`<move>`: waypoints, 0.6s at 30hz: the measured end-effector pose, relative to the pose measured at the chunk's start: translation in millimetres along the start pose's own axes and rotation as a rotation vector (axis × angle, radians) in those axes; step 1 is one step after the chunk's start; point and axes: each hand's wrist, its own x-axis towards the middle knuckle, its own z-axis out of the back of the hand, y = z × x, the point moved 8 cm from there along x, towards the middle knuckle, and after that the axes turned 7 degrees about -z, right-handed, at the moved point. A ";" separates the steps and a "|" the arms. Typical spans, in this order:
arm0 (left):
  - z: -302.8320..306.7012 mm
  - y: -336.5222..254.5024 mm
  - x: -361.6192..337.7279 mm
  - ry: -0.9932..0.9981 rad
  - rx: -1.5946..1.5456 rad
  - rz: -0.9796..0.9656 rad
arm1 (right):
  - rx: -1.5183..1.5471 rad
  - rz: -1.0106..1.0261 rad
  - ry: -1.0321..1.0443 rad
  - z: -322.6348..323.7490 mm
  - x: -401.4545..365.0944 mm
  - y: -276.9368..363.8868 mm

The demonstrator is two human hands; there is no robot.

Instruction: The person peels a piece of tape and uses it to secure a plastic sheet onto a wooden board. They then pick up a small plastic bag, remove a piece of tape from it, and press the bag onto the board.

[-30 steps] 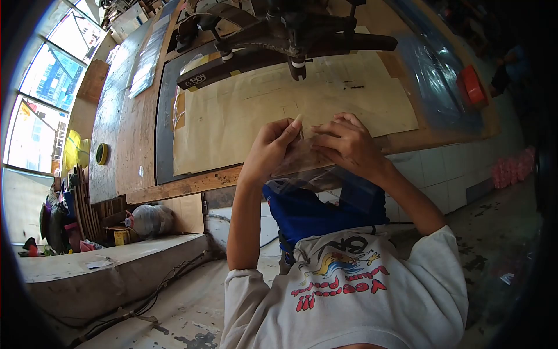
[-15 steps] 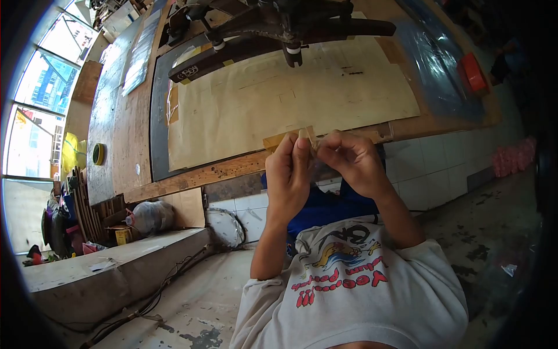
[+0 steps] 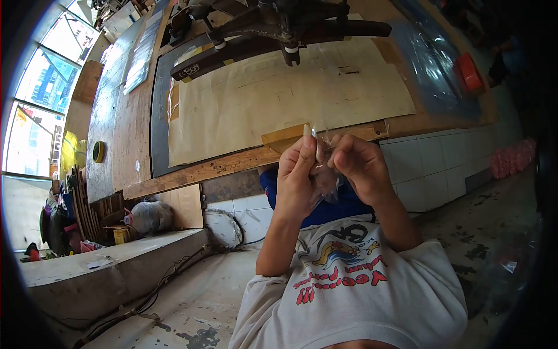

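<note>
Both hands are close together in front of my chest, near the front edge of the work table. A crumpled piece of clear plastic film (image 3: 326, 179) stretches between them and hangs below the fingers. My left hand (image 3: 297, 166) is closed, its thumb pressed upright against the fingers at the film's left side. Curled fingers of my right hand (image 3: 361, 166) pinch the film's right side. Just beyond the hands, brown tape (image 3: 282, 137) lies along the near edge of a large cream sheet (image 3: 244, 119) on the table.
A dark metal frame (image 3: 285, 32) with arms and a long bar (image 3: 203, 65) hangs over the sheet. A wooden rail (image 3: 203, 173) forms the table's front edge. A tape roll (image 3: 99, 152) lies left, a red object (image 3: 468, 72) right. Cables (image 3: 157, 294) run along the floor step.
Both hands have drawn slightly down toward my body. The clear film now shows spread and crumpled between and below them, where before only a small bit was visible at the fingertips.
</note>
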 end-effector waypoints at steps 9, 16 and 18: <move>-6.3 -37.6 -6.3 -0.024 0.750 -0.193 | -0.207 -0.118 -0.071 -2.0 0.2 7.8; -7.8 -35.2 -13.6 -0.073 0.585 -0.235 | -0.161 -0.006 -0.053 -9.0 -6.2 5.0; -7.3 -31.1 -12.8 -0.058 0.477 -0.235 | -0.098 0.018 -0.041 -11.0 -5.9 5.5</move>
